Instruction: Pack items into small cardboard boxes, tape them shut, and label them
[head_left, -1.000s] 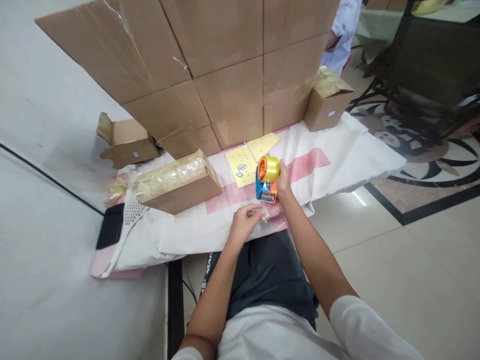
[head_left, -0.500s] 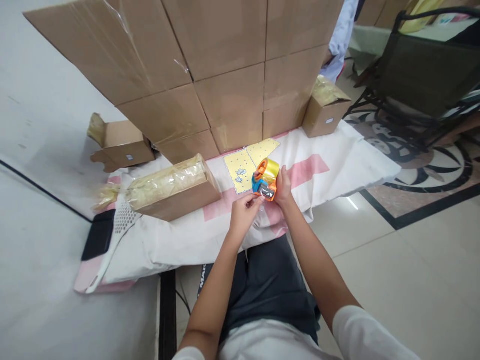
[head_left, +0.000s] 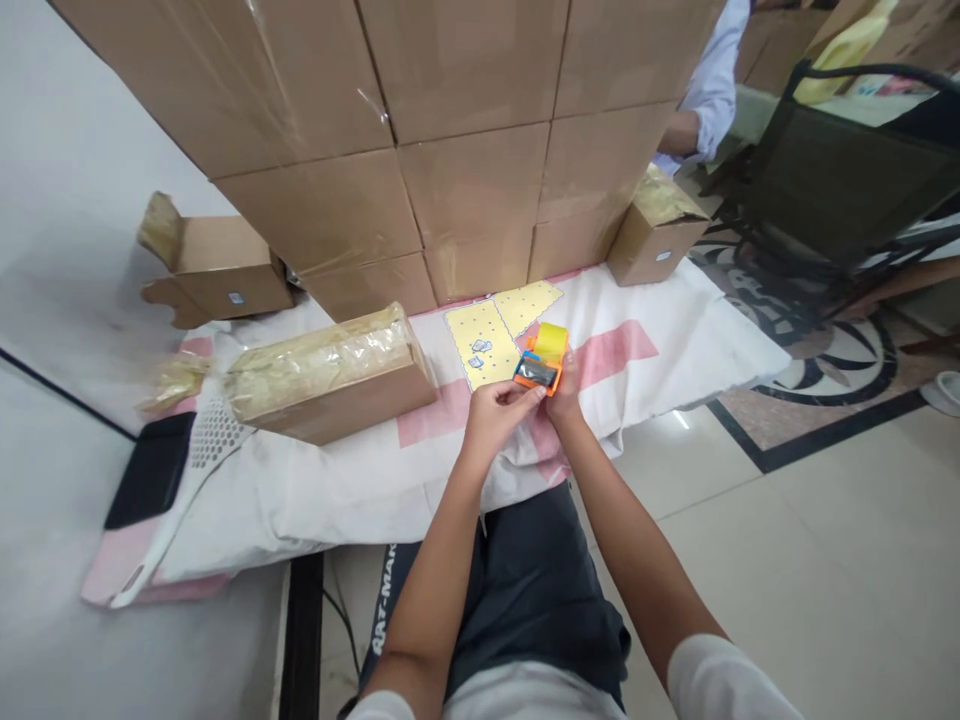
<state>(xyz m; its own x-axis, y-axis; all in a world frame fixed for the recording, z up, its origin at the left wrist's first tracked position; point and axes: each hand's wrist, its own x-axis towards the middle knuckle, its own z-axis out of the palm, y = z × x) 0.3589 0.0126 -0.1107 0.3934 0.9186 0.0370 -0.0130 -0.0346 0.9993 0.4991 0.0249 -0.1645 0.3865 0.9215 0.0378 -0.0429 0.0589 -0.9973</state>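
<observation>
A tape dispenser (head_left: 541,362), orange and blue with a roll of yellow tape, is held up above the cloth-covered table. My right hand (head_left: 564,392) is closed around its right side. At its near lower edge the fingers of my left hand (head_left: 499,410) are pinched together against the front, where a dark shiny part shows; whether a tape end is between them I cannot tell. To the left lies a long cardboard box (head_left: 337,385) with its top covered in yellowish tape, whose loose end sticks out at the far left.
A wall of stacked cartons (head_left: 469,180) stands behind the table. Small boxes stand at the left (head_left: 225,270) and right (head_left: 656,235) ends. A black flat object (head_left: 152,470) lies at the left edge. Another person's sleeve (head_left: 712,95) and a dark chair (head_left: 847,170) are at upper right.
The tape dispenser has turned in my hands, so the roll's opening no longer faces left. The view has shifted slightly, and more of the other person's arm shows.
</observation>
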